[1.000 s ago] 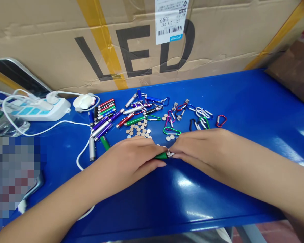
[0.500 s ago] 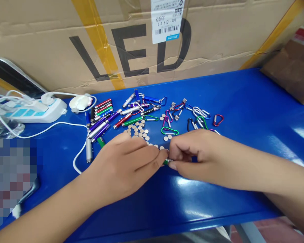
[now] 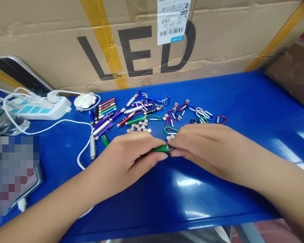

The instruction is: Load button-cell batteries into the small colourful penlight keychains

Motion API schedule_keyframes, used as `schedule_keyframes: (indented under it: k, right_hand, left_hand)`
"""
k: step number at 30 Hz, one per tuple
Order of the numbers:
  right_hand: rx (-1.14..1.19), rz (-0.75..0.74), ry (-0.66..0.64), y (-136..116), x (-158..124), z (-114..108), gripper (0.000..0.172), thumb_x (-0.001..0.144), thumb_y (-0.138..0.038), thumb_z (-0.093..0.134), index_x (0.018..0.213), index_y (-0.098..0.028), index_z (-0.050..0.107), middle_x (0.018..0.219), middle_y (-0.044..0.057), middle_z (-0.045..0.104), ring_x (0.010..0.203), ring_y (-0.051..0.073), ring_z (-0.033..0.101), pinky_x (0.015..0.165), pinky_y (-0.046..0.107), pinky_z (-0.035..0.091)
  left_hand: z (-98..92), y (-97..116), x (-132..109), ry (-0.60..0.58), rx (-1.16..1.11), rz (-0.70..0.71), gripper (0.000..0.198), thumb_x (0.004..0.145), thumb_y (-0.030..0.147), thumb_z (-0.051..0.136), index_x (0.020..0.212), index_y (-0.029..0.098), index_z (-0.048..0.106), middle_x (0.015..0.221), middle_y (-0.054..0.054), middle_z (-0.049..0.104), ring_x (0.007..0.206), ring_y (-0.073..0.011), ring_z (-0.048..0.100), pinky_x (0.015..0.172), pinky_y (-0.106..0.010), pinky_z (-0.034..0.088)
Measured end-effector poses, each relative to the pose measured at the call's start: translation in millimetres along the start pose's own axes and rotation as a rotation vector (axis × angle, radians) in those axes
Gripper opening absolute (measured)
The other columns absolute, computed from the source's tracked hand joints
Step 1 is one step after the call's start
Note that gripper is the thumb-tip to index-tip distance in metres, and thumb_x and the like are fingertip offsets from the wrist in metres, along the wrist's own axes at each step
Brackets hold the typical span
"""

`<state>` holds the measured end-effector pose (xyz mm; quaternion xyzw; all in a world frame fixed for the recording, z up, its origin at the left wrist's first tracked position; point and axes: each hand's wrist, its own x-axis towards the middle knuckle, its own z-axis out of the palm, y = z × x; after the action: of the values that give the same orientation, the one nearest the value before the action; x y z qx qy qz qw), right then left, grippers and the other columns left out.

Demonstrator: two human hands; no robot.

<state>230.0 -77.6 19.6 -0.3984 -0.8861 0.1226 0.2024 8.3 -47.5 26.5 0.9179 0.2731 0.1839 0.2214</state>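
My left hand point(image 3: 131, 158) is closed around a green keychain flashlight point(image 3: 160, 149), held level just above the blue table. Its silver end points right, where the fingertips of my right hand point(image 3: 205, 145) pinch it; the small metal piece point(image 3: 170, 148) there is mostly covered. Behind my hands lie several button cells point(image 3: 139, 127) and a green carabiner clip point(image 3: 171, 130). A heap of colored keychain flashlights point(image 3: 105, 125) spreads beyond my left hand. More carabiner clips point(image 3: 199, 113), some with metal caps, lie past my right hand.
A cardboard box point(image 3: 142, 20) marked LED stands along the back of the blue table point(image 3: 154, 202). At left are a white power strip point(image 3: 48, 108), loose white cables and a phone-like device point(image 3: 25, 184), partly blurred out. A brown box point(image 3: 294, 71) sits at the far right.
Both hands have risen slightly and the left fingers have shifted, so more of the green flashlight's body shows. My right hand has turned more palm-down over its end. The view has shifted a little.
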Motion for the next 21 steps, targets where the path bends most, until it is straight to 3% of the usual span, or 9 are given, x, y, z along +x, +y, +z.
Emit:
schedule_keyframes:
  k: [9, 14, 16, 21]
  right_hand:
    - [0.044, 0.069, 0.04, -10.9, 3.1, 6.1, 0.032, 0.099, -0.03, 0.036, 0.08, -0.02, 0.059, 0.068, 0.002, 0.061, 0.062, 0.014, 0.055, 0.059, 0.026, 0.039]
    - [0.086, 0.17, -0.009, -4.8, 9.6, 5.2, 0.026, 0.097, -0.028, 0.04, 0.082, -0.019, 0.059, 0.072, 0.001, 0.063, 0.065, 0.013, 0.057, 0.06, 0.025, 0.04]
    - [0.024, 0.191, -0.012, 4.2, 9.5, 4.2, 0.022, 0.095, -0.031, 0.046, 0.085, -0.019, 0.061, 0.077, 0.003, 0.064, 0.071, 0.016, 0.059, 0.065, 0.027, 0.042]
    - [-0.25, 0.193, 0.001, 26.8, 4.9, 8.8, 0.012, 0.088, -0.028, 0.058, 0.087, -0.017, 0.065, 0.088, 0.009, 0.064, 0.086, 0.023, 0.058, 0.076, 0.034, 0.043]
  left_hand:
    - [8.9, 2.8, -2.9, 0.114, 0.069, -0.015, 0.026, 0.097, 0.031, 0.045, 0.103, 0.021, 0.068, 0.086, -0.003, 0.071, 0.078, -0.0147, 0.064, 0.072, -0.025, 0.049]
    - [11.4, -1.6, 0.9, 0.052, 0.205, -0.059, 0.028, 0.097, 0.031, 0.044, 0.093, 0.02, 0.069, 0.086, -0.003, 0.071, 0.078, -0.0152, 0.064, 0.073, -0.027, 0.05]
    - [10.7, -5.6, 2.4, 0.046, 0.21, -0.097, 0.028, 0.097, 0.032, 0.043, 0.096, 0.021, 0.069, 0.09, -0.002, 0.072, 0.083, -0.0156, 0.065, 0.076, -0.027, 0.051]
    - [7.1, -14.5, 2.9, 0.157, 0.242, -0.145, 0.027, 0.096, 0.031, 0.046, 0.104, 0.018, 0.068, 0.1, -0.006, 0.073, 0.094, -0.0188, 0.066, 0.087, -0.032, 0.052]
